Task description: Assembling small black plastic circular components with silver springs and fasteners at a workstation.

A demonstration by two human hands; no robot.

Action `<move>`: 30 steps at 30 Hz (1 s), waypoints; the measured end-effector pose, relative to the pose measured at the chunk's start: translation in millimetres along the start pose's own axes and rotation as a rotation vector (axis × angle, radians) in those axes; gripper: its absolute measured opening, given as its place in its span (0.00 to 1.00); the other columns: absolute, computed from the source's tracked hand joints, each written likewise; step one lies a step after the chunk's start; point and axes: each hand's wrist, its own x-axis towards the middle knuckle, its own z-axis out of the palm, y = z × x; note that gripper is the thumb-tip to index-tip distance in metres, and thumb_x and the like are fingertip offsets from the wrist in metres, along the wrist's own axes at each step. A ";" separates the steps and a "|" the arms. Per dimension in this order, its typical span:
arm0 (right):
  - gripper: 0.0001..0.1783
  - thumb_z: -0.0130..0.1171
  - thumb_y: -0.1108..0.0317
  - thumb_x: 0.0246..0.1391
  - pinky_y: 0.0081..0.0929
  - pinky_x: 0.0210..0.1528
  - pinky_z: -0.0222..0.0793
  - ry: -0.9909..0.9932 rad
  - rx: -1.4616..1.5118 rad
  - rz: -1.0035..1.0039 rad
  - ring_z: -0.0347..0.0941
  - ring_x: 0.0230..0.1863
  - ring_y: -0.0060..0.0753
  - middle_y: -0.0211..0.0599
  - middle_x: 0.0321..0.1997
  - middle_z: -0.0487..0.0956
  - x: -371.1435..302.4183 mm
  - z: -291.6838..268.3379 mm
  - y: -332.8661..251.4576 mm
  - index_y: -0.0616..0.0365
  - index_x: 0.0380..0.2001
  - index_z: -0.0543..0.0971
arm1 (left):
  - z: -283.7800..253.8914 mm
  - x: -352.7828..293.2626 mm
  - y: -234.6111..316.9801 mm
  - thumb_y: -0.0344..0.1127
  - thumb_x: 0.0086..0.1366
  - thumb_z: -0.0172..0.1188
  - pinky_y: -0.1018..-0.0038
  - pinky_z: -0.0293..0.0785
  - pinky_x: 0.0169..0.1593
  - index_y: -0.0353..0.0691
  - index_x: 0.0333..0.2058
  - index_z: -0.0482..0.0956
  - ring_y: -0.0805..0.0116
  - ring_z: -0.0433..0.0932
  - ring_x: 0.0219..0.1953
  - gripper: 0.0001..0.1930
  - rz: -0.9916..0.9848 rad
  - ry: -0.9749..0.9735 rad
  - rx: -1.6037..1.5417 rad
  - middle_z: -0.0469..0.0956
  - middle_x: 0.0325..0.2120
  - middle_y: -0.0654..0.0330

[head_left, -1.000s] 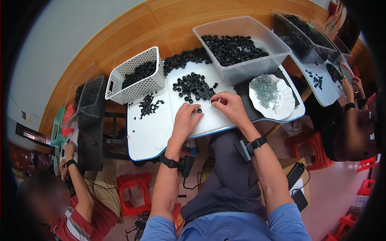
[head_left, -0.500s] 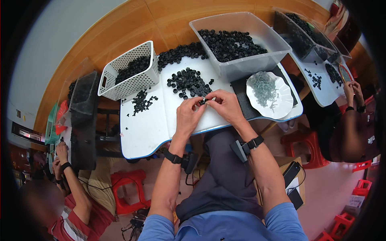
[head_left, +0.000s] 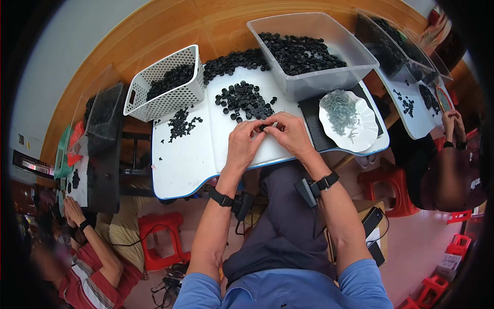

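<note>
Black part (head_left: 263, 127), small and partly hidden, sits near the frame's centre, pinched by the left hand (head_left: 243, 142) and the right hand (head_left: 291, 136), probably because its size allows no fuller grip. Just above, black caps (head_left: 246, 99) lie on the white surface (head_left: 182, 167), seemingly for easy reach. Right of centre is a plate (head_left: 367, 135); a basket (head_left: 175, 101), upper left, and clear bin (head_left: 329, 85), upper right, likely keep loose pieces contained.

I'm pinching a small black part (head_left: 262, 127) between left hand (head_left: 244, 140) and right hand (head_left: 289, 134), round black pieces (head_left: 247, 101) lying beyond, on the bench (head_left: 184, 172)
</note>
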 end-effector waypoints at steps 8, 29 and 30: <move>0.09 0.70 0.74 0.54 0.29 0.38 0.78 0.038 -0.030 -0.029 0.84 0.34 0.38 0.43 0.38 0.87 -4.5 1.1 5.1 0.61 0.40 0.88 | 2.1 -2.6 -4.2 0.28 0.61 0.71 0.74 0.77 0.36 0.36 0.48 0.86 0.72 0.79 0.29 0.15 -0.110 -0.004 -0.092 0.84 0.31 0.59; 0.09 0.71 0.74 0.55 0.21 0.35 0.75 0.010 0.036 0.142 0.79 0.31 0.20 0.36 0.34 0.88 -1.1 4.0 5.2 0.61 0.40 0.89 | -2.3 -3.8 -5.0 0.30 0.62 0.70 0.72 0.79 0.39 0.34 0.46 0.84 0.66 0.82 0.31 0.14 -0.123 0.010 -0.152 0.83 0.30 0.56; 0.09 0.71 0.74 0.55 0.21 0.35 0.75 0.008 0.035 0.142 0.79 0.31 0.20 0.36 0.34 0.88 -1.1 3.5 4.7 0.61 0.40 0.89 | -2.6 -3.6 -5.7 0.31 0.62 0.71 0.72 0.79 0.39 0.35 0.46 0.84 0.67 0.82 0.31 0.14 -0.116 -0.008 -0.135 0.83 0.30 0.56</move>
